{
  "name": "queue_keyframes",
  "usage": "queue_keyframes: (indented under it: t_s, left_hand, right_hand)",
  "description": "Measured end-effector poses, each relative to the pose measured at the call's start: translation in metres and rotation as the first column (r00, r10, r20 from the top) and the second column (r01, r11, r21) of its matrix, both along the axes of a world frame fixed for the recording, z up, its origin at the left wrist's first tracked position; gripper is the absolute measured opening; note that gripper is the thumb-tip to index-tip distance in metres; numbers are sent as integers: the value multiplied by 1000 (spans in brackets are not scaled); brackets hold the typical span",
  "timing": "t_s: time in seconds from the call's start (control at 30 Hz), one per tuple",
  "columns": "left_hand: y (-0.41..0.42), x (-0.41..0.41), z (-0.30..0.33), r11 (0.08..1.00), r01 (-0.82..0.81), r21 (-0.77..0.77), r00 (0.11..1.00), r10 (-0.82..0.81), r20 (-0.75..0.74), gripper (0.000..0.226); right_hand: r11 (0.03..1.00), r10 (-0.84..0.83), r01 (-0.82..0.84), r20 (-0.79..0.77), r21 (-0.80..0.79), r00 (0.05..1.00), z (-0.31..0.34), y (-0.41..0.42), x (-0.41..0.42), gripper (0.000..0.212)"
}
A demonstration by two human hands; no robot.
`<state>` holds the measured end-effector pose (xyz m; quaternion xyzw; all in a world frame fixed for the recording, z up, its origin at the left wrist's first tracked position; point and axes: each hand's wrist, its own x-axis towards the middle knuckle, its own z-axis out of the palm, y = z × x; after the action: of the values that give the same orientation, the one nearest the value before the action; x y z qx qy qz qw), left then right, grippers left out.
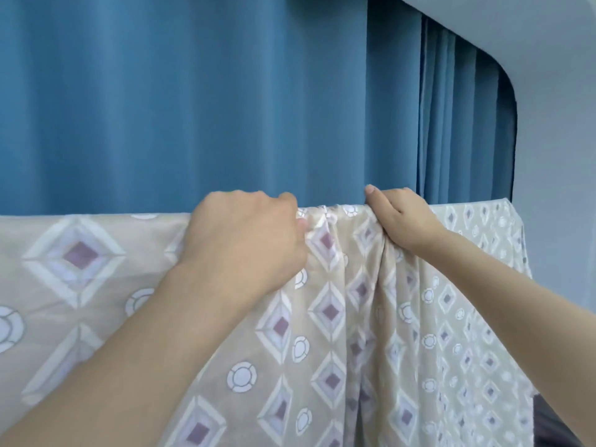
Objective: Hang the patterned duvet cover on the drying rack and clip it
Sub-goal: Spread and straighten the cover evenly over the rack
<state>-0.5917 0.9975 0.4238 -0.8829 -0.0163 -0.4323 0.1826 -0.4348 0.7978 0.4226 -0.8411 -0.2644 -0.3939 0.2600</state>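
The patterned duvet cover (338, 317), beige with white diamonds, purple centres and white rings, hangs over a horizontal line that spans the view; the drying rack under it is hidden by the cloth. My left hand (248, 233) grips the top fold near the middle, fingers curled into the fabric. A little to its right, my right hand (403, 217) pinches the same top edge, thumb on the far side. Between the two hands the cloth is bunched into pleats. No clip is visible.
A blue curtain (193, 101) hangs close behind the cover and fills the background. A pale wall (554, 140) rises at the right. Something dark (548, 424) shows below the cover's right edge.
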Motion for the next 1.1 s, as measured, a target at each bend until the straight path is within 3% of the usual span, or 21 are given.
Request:
queue_keyframes:
  t_s: [0.17,0.3,0.4,0.47,0.57,0.7,0.77,0.9,1.0,1.1]
  left_hand:
    - [-4,0,1,1000,-27,-11,999,28,44,35]
    - [-15,3,8,994,-60,-91,998,58,-18,37]
    - [-34,18,15,985,53,-165,997,-60,-39,32]
    - [-51,33,15,984,123,-131,992,-127,-17,24]
    - [-66,52,13,994,100,-45,992,-103,-69,17]
    - [-80,65,22,994,104,-38,990,-107,-96,22]
    - [-94,68,24,989,144,-32,989,-145,-40,20]
    - [-115,77,29,993,102,-62,994,-100,31,15]
    - [-133,88,27,981,146,-126,986,-134,104,12]
    - [-145,96,26,907,349,-233,917,-279,286,10]
  right_hand:
    - [984,176,-175,-5,34,984,-6,-23,17,55]
    - [954,297,-294,-45,64,954,-8,-50,27,54]
    - [912,409,-403,-86,79,908,-8,-57,30,43]
    - [881,472,-470,-108,44,875,-7,-56,30,39]
    - [860,509,-509,-129,39,851,-3,-60,36,25]
    - [887,457,-457,14,69,889,10,-70,50,24]
    - [880,473,-472,-18,63,881,16,-78,56,23]
    - [781,600,-625,-254,-22,759,12,-91,61,21]
    - [771,626,-636,-134,-43,768,16,-98,63,12]
    - [804,589,-590,-36,-74,808,21,-104,69,12]
